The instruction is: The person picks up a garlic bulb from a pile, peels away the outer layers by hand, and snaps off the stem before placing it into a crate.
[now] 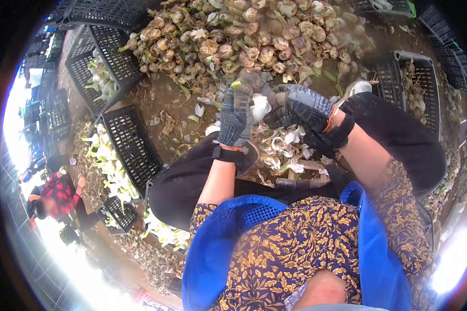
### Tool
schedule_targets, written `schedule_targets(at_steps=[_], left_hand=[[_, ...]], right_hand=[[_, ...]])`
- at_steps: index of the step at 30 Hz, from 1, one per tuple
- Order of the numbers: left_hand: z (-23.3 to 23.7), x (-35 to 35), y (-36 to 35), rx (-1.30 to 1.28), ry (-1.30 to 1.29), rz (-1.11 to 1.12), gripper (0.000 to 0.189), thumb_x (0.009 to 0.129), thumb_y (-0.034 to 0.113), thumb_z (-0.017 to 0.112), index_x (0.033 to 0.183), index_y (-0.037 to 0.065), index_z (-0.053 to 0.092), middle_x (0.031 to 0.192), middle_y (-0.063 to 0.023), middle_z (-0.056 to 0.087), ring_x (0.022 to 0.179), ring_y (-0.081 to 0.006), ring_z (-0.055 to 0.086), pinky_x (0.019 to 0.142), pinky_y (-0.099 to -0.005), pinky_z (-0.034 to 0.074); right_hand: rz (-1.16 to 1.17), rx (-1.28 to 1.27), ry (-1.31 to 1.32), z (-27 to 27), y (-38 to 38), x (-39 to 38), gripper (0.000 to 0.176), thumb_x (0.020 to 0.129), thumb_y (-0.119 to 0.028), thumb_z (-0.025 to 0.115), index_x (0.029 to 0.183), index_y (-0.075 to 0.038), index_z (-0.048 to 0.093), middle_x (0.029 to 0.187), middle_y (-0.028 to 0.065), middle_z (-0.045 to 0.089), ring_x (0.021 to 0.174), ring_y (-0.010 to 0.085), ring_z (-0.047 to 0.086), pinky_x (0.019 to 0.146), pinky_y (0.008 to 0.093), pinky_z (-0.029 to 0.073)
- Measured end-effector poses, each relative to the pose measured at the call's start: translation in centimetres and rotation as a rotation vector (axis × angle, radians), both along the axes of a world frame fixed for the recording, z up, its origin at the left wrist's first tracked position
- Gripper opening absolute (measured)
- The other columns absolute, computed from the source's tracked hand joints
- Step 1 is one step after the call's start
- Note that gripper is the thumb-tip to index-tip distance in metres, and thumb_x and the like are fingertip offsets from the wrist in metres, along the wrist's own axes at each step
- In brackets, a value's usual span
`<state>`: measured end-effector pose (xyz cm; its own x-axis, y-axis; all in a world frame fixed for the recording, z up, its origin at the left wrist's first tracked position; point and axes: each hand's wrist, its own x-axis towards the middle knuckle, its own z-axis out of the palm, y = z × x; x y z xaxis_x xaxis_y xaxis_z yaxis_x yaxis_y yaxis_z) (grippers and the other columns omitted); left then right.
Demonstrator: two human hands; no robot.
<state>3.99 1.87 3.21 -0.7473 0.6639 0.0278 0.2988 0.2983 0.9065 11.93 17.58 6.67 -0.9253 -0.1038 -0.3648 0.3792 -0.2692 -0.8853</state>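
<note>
1. Head view: my left hand (236,114), in a grey knitted glove, is curled inward, its fingers closed against the near-white, rounded garlic bulb (260,107).
2. My right hand (308,108), in a dark grey patterned glove, is bent in from the other side with its fingers folded; I cannot tell how tightly they close or whether they grip anything.
3. The bulb sits between my two hands, against the inner side of my left fingers and just beside my right fingertips. A short green stem end (236,84) shows at the top of my left glove.
4. Just below my hands, between my legs in black trousers (192,179), lies a loose litter of pale, papery garlic skins (285,145).
5. Beyond my fingers spreads a large heap of brown, soil-stained garlic bulbs (244,44).
6. To my left, a black slatted plastic crate (132,147) stands beside white garlic with green stems (111,160); farther up, another black crate (122,57) has pale garlic in it.
7. To my right is a black crate with a light rim (436,98), holding dry brownish pieces.
8. Well apart on my left is a person in a red-and-black checked shirt (59,192).
</note>
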Motion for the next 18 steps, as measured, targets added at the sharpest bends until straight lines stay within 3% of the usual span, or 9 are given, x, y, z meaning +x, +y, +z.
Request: schedule_targets(at_steps=[1, 2, 4, 7, 9, 13, 15, 16, 18], left_hand=[[-0.3, 0.0, 0.0, 0.095, -0.253, 0.082, 0.025, 0.089, 0.012, 0.042, 0.111, 0.001, 0.048, 0.101, -0.0097, 0.056, 0.087, -0.0156, 0.055, 0.069, -0.0284, 0.047], [-0.6, 0.1, -0.1, 0.188, -0.508, 0.163, 0.026, 0.088, 0.013, 0.045, 0.112, 0.002, 0.048, 0.101, -0.0084, 0.056, 0.085, -0.0144, 0.054, 0.067, -0.0266, 0.046], [0.2, 0.3, 0.6, 0.174, -0.453, 0.177, 0.023, 0.085, 0.016, 0.051, 0.104, 0.003, 0.051, 0.091, -0.0057, 0.056, 0.077, -0.0117, 0.053, 0.063, -0.0246, 0.044], [1.3, 0.8, 1.1, 0.121, -0.348, 0.235, 0.02, 0.084, 0.021, 0.056, 0.093, 0.003, 0.054, 0.08, -0.0014, 0.055, 0.068, -0.0075, 0.05, 0.059, -0.0227, 0.043], [0.8, 0.7, 1.1, 0.232, -0.335, 0.342, 0.019, 0.086, 0.022, 0.053, 0.093, 0.004, 0.053, 0.08, -0.0009, 0.055, 0.069, -0.0067, 0.051, 0.059, -0.0221, 0.043], [-0.2, -1.2, 0.9, 0.46, -0.865, 0.59, 0.026, 0.088, 0.029, 0.047, 0.097, 0.005, 0.052, 0.082, -0.0038, 0.056, 0.074, -0.0118, 0.056, 0.064, -0.0249, 0.049], [-1.6, -1.8, 0.6, 0.584, -1.069, 0.632, 0.031, 0.087, 0.033, 0.046, 0.099, 0.004, 0.05, 0.085, -0.0067, 0.056, 0.077, -0.0178, 0.059, 0.067, -0.0293, 0.051], [-0.7, -1.5, 0.7, 0.62, -1.151, 0.674, 0.032, 0.087, 0.034, 0.047, 0.099, 0.005, 0.05, 0.087, -0.0073, 0.056, 0.078, -0.0198, 0.059, 0.068, -0.0314, 0.052], [-0.2, -1.4, 0.7, 0.653, -1.235, 0.716, 0.033, 0.086, 0.034, 0.047, 0.1, 0.005, 0.049, 0.089, -0.008, 0.056, 0.08, -0.0218, 0.06, 0.069, -0.0336, 0.052]], right_hand=[[-0.168, -0.329, -0.189, 0.5, -0.3, 0.0, 0.032, 0.072, -0.027, 0.065, 0.085, 0.002, 0.06, 0.073, 0.0097, 0.061, 0.065, 0.0165, 0.057, 0.059, 0.0308, 0.045], [-0.169, -0.33, -0.189, 0.4, -0.4, -0.2, 0.032, 0.072, -0.027, 0.065, 0.085, 0.002, 0.06, 0.073, 0.0097, 0.061, 0.065, 0.0165, 0.057, 0.059, 0.0308, 0.045], [-0.072, 0.281, -0.284, 0.0, -0.3, -0.7, 0.032, 0.07, -0.024, 0.064, 0.085, 0.003, 0.059, 0.071, 0.0118, 0.061, 0.065, 0.0167, 0.059, 0.06, 0.0296, 0.046], [-0.076, 0.428, -0.169, 0.3, -0.4, -0.7, 0.032, 0.069, -0.023, 0.063, 0.085, 0.004, 0.059, 0.07, 0.013, 0.062, 0.064, 0.0155, 0.059, 0.059, 0.029, 0.047], [-0.17, 0.306, -0.227, -0.4, -0.6, -0.5, 0.032, 0.07, -0.024, 0.062, 0.084, 0.004, 0.059, 0.07, 0.014, 0.062, 0.062, 0.0157, 0.059, 0.059, 0.0292, 0.046], [-0.245, 0.595, -0.252, -3.4, -0.2, 0.1, 0.028, 0.075, -0.02, 0.059, 0.089, 0.004, 0.056, 0.076, 0.0106, 0.06, 0.069, 0.0143, 0.056, 0.062, 0.0264, 0.045], [-0.465, 0.374, -0.187, -5.5, -0.1, -0.2, 0.025, 0.077, -0.015, 0.056, 0.095, 0.003, 0.054, 0.082, 0.0095, 0.059, 0.07, 0.013, 0.056, 0.062, 0.0247, 0.045], [-0.468, 0.52, -0.061, -5.9, -0.2, -0.3, 0.037, 0.071, -0.028, 0.06, 0.091, 0.003, 0.055, 0.075, 0.0177, 0.059, 0.072, 0.0228, 0.057, 0.066, 0.0323, 0.044], [-0.322, 0.411, -0.049, -3.5, 0.0, 0.2, 0.036, 0.073, -0.027, 0.059, 0.095, 0.002, 0.054, 0.077, 0.0165, 0.059, 0.071, 0.0226, 0.056, 0.066, 0.0318, 0.044]])
